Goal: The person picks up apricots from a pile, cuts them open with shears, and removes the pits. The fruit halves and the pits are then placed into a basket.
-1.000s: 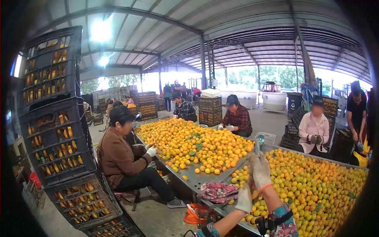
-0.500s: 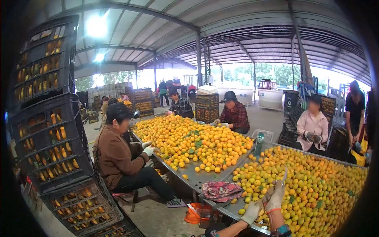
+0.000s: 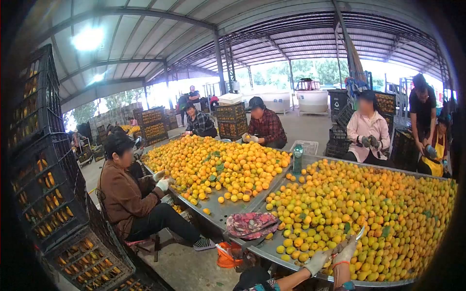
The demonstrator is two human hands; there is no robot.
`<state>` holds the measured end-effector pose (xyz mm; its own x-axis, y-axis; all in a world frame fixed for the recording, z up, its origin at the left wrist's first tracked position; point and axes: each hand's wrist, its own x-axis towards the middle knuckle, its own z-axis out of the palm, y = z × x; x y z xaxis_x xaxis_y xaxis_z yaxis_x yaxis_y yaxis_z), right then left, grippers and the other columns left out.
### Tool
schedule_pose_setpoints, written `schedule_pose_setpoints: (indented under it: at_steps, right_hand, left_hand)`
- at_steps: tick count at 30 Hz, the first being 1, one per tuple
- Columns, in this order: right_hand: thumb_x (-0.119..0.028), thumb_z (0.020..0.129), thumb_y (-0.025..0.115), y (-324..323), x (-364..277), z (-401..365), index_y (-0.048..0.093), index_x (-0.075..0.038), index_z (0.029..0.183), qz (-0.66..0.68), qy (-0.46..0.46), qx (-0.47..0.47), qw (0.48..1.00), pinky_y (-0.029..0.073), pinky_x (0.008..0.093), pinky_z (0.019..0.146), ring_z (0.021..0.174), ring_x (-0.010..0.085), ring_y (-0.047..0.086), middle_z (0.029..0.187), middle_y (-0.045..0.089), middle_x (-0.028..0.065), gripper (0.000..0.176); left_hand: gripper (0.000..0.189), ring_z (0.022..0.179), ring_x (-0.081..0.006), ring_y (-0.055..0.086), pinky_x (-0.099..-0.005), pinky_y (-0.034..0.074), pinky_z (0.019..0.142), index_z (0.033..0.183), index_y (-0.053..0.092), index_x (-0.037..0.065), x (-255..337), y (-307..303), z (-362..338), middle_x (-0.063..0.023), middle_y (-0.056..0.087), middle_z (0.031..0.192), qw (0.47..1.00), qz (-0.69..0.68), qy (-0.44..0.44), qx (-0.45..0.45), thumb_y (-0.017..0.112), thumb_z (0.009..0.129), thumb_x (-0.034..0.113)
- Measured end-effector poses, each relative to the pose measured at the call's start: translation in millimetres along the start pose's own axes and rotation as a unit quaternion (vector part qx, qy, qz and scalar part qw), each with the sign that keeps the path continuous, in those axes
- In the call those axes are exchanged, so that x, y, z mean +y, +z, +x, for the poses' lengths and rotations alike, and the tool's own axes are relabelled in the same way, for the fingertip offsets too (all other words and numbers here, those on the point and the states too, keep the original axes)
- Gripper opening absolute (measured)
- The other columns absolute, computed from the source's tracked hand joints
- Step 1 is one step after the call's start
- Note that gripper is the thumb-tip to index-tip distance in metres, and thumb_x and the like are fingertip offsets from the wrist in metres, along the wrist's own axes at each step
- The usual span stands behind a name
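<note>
Both of my hands wear pale gloves, soiled at the fingers, over the near edge of a metal table (image 3: 277,241) heaped with yellow-orange fruit (image 3: 359,208). My right hand (image 3: 345,253), with an orange band at its wrist, is closed on a knife (image 3: 360,234) whose blade points up. Just left of it, my left hand (image 3: 318,262) has its fingers bent towards the right hand; whatever lies between them is too small to make out. Fruit lies right behind and beside both hands.
A floral pink bag (image 3: 252,226) and a green bottle (image 3: 297,159) are on the table. A person in brown (image 3: 127,194) sits at the left, another in pink (image 3: 367,131) across. Stacked black crates (image 3: 46,179) of fruit rise at far left; an orange bucket (image 3: 228,256) stands below.
The view has shifted, so table and people appear farther left. My hands stay close together, and the knife now leans more to the right.
</note>
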<state>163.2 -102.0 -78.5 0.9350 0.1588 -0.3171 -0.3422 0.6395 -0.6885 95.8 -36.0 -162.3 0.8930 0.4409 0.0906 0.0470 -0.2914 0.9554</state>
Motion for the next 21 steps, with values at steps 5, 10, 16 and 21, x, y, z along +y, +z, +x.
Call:
schedule_pose_setpoints:
  at_steps: [5,10,16,21]
  right_hand:
    - [-0.039,0.095,0.043,-5.2,-13.7,5.9,0.048,-0.011,0.085,0.035,0.036,0.045,0.998,0.022,0.0276,0.036,0.040,0.0109,0.025,0.051,0.029,-0.0047,0.030]
    - [-0.039,0.094,0.046,-14.8,-3.8,37.1,0.045,-0.012,0.081,0.070,0.030,0.072,0.995,0.021,0.0316,0.037,0.040,0.0120,0.025,0.053,0.031,-0.0017,0.031]
    - [-0.027,0.095,0.046,5.6,-20.8,42.9,0.044,-0.010,0.094,-0.053,-0.081,-0.007,0.995,0.028,0.0309,0.036,0.039,0.0108,0.030,0.052,0.033,-0.0008,0.018]
    - [-0.026,0.095,0.048,-15.0,5.4,81.7,0.046,-0.007,0.106,-0.113,-0.166,-0.055,0.978,0.027,0.0305,0.037,0.040,0.0097,0.031,0.053,0.034,0.0002,0.022]
  left_hand:
    - [0.056,0.051,-0.0144,0.036,-0.0323,0.028,0.050,0.067,0.053,0.001,9.5,17.2,7.5,-0.0007,0.040,0.054,0.988,-0.141,-0.049,0.026,0.051,0.088,0.053]
    - [0.054,0.055,-0.0126,0.041,-0.0305,0.033,0.052,0.087,0.064,-0.002,-59.0,43.1,46.5,-0.0019,0.049,0.061,0.971,-0.201,-0.124,0.032,0.053,0.088,0.051]
    - [0.047,0.073,-0.0228,0.057,-0.0360,0.043,0.062,0.095,0.061,-0.005,-54.7,51.6,79.2,-0.0125,0.060,0.079,0.977,0.150,0.043,0.142,0.054,0.088,0.041]
    - [0.040,0.077,-0.0234,0.059,-0.0335,0.048,0.067,0.111,0.056,0.002,-14.8,48.5,85.3,-0.0106,0.062,0.087,0.963,-0.167,-0.152,0.146,0.060,0.086,0.033]
